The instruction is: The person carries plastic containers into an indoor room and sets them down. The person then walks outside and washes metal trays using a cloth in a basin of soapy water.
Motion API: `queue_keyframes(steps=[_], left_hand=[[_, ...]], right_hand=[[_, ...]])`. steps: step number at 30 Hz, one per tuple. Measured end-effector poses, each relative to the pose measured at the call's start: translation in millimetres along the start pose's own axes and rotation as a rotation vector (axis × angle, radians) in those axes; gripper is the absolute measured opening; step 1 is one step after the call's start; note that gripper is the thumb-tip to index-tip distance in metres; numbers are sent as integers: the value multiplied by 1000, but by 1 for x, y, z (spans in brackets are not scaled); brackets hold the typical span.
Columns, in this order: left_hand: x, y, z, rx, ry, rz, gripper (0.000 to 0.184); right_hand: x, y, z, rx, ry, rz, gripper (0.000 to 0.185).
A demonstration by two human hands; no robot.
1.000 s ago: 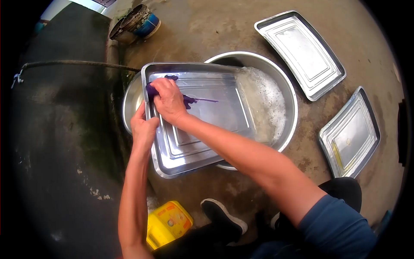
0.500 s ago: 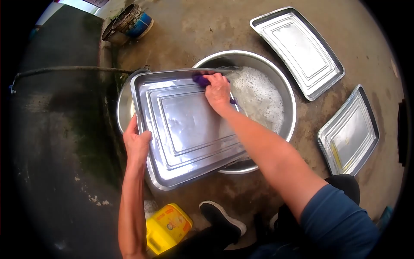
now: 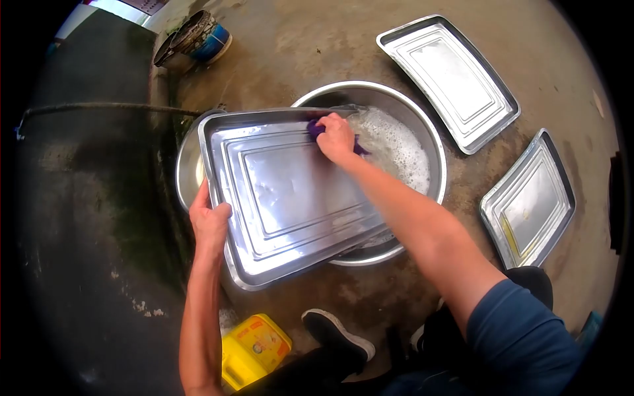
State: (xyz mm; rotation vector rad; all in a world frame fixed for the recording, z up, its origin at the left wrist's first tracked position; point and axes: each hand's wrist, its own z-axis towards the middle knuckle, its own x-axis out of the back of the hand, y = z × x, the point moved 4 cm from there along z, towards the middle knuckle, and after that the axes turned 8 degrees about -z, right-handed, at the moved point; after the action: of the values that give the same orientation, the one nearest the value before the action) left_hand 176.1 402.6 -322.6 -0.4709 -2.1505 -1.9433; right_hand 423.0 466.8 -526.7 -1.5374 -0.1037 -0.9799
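A shiny rectangular metal tray [image 3: 284, 191] is tilted over a large round metal basin [image 3: 437, 152] of foamy water [image 3: 396, 142]. My left hand [image 3: 210, 221] grips the tray's left edge, thumb over the rim and fingers behind it. Bunched in my right hand [image 3: 337, 138] is a purple cloth [image 3: 316, 129], pressed on the tray's inner face near its upper right corner. Part of the cloth hangs out to the right of the hand. The tray's right end lies over the basin and is partly hidden by my right forearm.
Two more metal trays, one at the upper right [image 3: 452, 82] and one lower [image 3: 531, 204] with a yellowish streak, lie on the wet concrete. A second basin [image 3: 187, 168] shows behind the held tray. Nearby are a yellow jug [image 3: 254, 350], a hose [image 3: 112, 105] and a dirty bucket [image 3: 208, 39].
My right hand and the purple cloth have shifted slightly right along the tray's upper part. The left hand keeps its grip, and the tray stays nearly in place.
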Motion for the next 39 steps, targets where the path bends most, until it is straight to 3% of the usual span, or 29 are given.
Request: queue_keyframes(steps=[4, 8, 15, 21, 26, 34, 39], left_hand=[[-1, 2, 1, 6, 4, 0, 64], [-2, 5, 2, 5, 22, -36, 62], [0, 5, 5, -15, 12, 2, 62], [0, 4, 7, -20, -22, 9, 62], [0, 3, 8, -7, -18, 22, 62], [2, -6, 10, -4, -4, -1, 62], [8, -20, 14, 17, 53, 44, 62]], right_hand=[[5, -69, -16, 207, 8, 142, 22], [7, -65, -25, 259, 46, 77, 24], [20, 41, -4, 68, -27, -276, 26], [16, 47, 1, -184, -82, -307, 24], [10, -7, -12, -93, 40, -259, 30], [4, -194, -43, 246, -10, 299, 28], [-8, -188, -65, 389, -71, 379, 29]])
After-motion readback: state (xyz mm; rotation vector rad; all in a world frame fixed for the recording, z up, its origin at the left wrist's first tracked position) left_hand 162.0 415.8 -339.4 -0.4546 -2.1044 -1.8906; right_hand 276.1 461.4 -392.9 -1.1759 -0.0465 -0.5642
